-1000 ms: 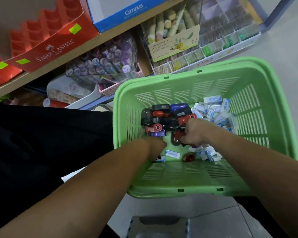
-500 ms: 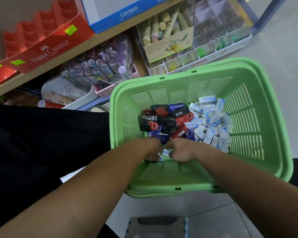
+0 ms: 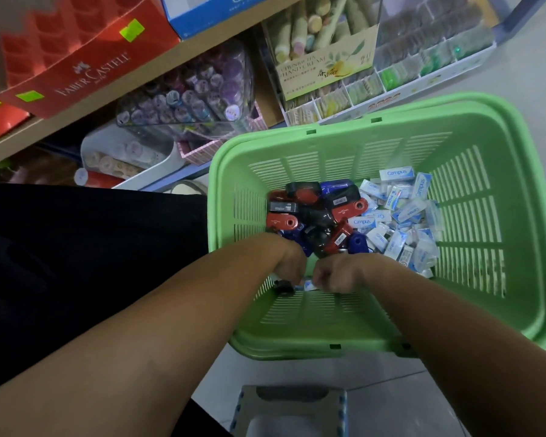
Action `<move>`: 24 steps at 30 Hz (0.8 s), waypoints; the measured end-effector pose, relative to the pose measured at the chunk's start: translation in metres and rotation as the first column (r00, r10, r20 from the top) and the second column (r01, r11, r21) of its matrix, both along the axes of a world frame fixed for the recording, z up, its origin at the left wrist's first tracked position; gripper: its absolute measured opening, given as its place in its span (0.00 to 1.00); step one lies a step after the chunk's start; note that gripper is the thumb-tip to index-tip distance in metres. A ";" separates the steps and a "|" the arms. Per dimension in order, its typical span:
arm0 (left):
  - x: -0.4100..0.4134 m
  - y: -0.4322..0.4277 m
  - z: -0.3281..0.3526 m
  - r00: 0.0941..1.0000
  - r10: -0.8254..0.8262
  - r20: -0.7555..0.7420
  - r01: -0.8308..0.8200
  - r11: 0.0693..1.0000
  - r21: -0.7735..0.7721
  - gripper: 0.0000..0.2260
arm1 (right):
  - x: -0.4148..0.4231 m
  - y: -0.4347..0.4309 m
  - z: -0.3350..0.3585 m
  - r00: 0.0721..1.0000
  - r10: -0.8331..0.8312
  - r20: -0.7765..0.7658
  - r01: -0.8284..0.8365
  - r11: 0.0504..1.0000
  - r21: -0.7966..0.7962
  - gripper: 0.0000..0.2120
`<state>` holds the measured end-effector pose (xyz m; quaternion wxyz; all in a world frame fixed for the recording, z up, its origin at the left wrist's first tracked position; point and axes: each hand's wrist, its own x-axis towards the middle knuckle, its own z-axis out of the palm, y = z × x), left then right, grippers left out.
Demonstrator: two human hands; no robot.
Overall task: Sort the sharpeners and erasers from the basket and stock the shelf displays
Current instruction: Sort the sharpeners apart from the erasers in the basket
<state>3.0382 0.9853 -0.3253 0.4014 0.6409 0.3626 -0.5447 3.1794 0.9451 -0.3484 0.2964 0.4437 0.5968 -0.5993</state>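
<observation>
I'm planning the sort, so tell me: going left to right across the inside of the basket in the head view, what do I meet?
Basket's left wall → heap of red, black and blue sharpeners → heap of white-and-blue erasers → basket's right wall.

A stationery shop, seen down at its lower shelving. A wooden shelf [image 3: 208,39] runs across the upper left of the frame carrying a red Faber-Castell display box [image 3: 85,67] with green price stickers [image 3: 131,29] and a blue Campus box [image 3: 221,7]. Under it sit a clear tub of purple-capped pens [image 3: 189,93], a hand cream display carton [image 3: 325,67] and a compartmented tray [image 3: 423,58] of small packaged goods. On the right, a green plastic basket [image 3: 517,279] holds loose stock: sharpeners [image 3: 312,212] and wrapped Campus and Pilot erasers [image 3: 404,212]. The floor [image 3: 533,58] is pale and smooth.
</observation>
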 end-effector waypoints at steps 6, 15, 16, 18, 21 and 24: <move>0.004 -0.011 0.000 1.000 0.008 0.023 -0.008 1.000 -0.004 0.15 | -0.006 -0.008 -0.007 0.985 -0.173 -0.019 0.174 0.977 0.122 0.12; -0.009 -0.012 0.012 0.928 0.325 0.181 -0.347 0.932 0.107 0.06 | 0.001 -0.003 0.014 0.997 -0.073 0.001 0.073 0.991 0.113 0.09; -0.008 -0.010 0.017 0.910 0.354 0.216 -0.385 0.915 0.121 0.06 | 0.004 -0.001 0.019 0.995 -0.103 0.002 0.102 0.987 0.125 0.10; -0.006 -0.006 0.030 0.879 0.398 0.261 -0.443 0.885 0.145 0.08 | 0.012 0.007 0.029 0.992 -0.122 0.018 0.117 0.979 0.165 0.11; -0.005 -0.001 0.048 0.828 0.455 0.327 -0.523 0.836 0.163 0.08 | 0.026 0.026 0.050 0.994 -0.064 0.091 0.046 0.982 0.183 0.09; -0.006 0.001 0.059 0.658 0.618 0.430 -0.722 0.680 0.127 0.06 | 0.045 0.047 0.089 0.983 -0.044 0.176 -0.015 0.948 0.317 0.10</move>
